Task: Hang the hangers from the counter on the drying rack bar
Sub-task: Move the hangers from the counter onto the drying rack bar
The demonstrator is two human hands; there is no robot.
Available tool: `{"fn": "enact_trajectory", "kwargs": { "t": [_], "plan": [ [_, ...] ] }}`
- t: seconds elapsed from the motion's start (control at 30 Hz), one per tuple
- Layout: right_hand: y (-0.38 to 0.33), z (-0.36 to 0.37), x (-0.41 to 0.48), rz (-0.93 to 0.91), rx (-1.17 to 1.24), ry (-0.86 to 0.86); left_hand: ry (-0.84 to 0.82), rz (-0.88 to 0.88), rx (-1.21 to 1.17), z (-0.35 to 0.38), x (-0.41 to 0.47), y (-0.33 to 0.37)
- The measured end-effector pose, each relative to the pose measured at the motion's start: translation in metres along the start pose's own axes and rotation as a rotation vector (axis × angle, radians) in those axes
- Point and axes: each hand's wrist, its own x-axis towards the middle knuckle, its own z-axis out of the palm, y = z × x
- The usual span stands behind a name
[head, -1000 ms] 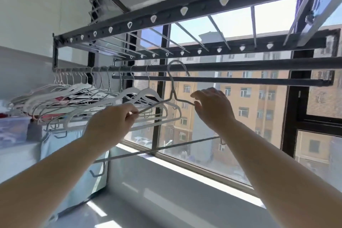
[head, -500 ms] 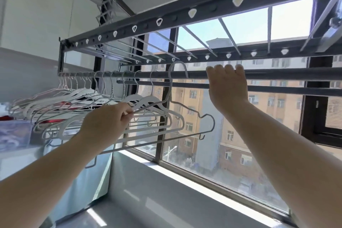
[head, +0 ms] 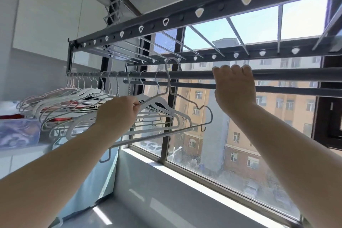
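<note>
1. Head view: the hanger (head: 211, 116), thin grey wire, hangs at the right end of the row, its hook up and looped over the bar (head: 194, 75).
2. Its long axis runs from near left to far right, with the left end lower, so it sits tilted.
3. The left hand (head: 118, 113) pinches the hanger's left shoulder, fingers curled tight.
4. The right hand (head: 234, 89) grips the bar to the right of the hook, fingers curled over the top, well apart from the hanger.
5. A row of white hangers (head: 83, 98) crowds the bar's left part, just beside the held one.
6. At the far left a clear box (head: 16, 131) stands on a shelf; its contents are too blurred to tell, and something red (head: 11, 116) lies just behind it.
7. The window (head: 203, 135) lies behind the bar.
</note>
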Motion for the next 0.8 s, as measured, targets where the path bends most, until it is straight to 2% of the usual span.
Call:
{"fn": "enact_trajectory", "kwargs": {
  "t": [0.17, 0.8],
  "plan": [
    [0.0, -0.001, 0.001, -0.001, 0.002, 0.005, -0.063, -0.003, 0.012, 0.015, -0.004, 0.0],
    [-0.002, 0.003, 0.001, 0.004, 0.017, -0.022, -0.086, 0.009, -0.083, 0.011, -0.008, 0.006]
  ]
}}
